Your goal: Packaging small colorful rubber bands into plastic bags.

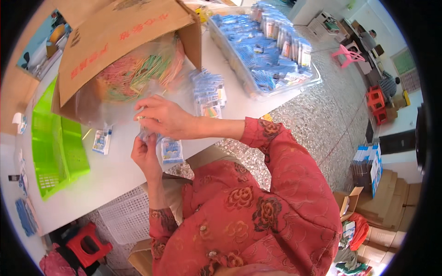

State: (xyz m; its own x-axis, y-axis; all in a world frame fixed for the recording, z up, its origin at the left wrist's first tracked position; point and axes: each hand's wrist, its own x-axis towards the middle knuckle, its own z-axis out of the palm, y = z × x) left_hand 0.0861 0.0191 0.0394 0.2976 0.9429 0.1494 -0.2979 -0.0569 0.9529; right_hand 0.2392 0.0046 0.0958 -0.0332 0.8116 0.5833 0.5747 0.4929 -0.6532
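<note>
Above the near part of the white table, my two hands work close together. My left hand (146, 157) is closed, thumb and fingers pinching a small clear plastic packet (147, 136). Just above it, my right hand (166, 118) has its fingers bent in a pinch; a tiny yellowish spot shows at them, too small to name. A blue-and-white packet (172, 151) lies at the table's edge beside my left hand. Another small packet (101, 141) rests to the left. Past my right wrist lies a pile of blue-and-white packets (208, 87).
An open cardboard box (133, 32) holds a clear bag of pink, green and yellow thin strands (140, 73). A clear plastic bin (258, 89) full of blue packets stands at the far right. On the left is a green plastic basket (57, 152). A red stool (90, 244) stands below.
</note>
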